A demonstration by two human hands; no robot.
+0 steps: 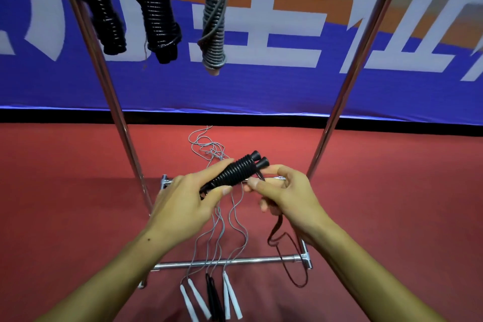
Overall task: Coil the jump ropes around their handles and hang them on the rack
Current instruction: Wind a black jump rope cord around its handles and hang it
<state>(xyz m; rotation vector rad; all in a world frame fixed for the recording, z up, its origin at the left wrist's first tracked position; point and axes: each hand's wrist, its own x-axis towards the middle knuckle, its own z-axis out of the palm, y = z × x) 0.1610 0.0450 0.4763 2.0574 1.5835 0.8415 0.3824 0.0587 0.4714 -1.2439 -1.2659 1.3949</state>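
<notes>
At the centre of the frame we hold a black jump rope (236, 174) whose cord is wound in tight turns around its 2 paired handles, the knobbed ends pointing to the upper right. Our left hand (183, 206) grips the lower end of that bundle with fingers and thumb curled round it, while our right hand (285, 196) pinches the loose black tail (277, 230) just beside the coil; the rest of that tail droops in a loop towards the lower right of the frame. Along the upper left, 2 black coiled ropes (156, 8) and 1 grey coiled rope (214, 23) already hang from the rack (337, 123), whose top bar runs out of view. Down at the bottom centre, uncoiled ropes lie on the red floor (78, 191) across the rack's lower bar: white handles (194, 298), a black pair (213, 293) and thin grey cord (209, 149) trailing upward in a tangle. We judge the winding nearly finished, with the tail not yet secured. If the right hand's pinch slackens, the last turns could spring loose and unravel down the handles. The hanging loop might also catch on the rack's corner joint at the lower right as we lift. Moving the bundle up towards the bar with the tail merely tucked, not locked, risks it uncoiling once hung.
</notes>
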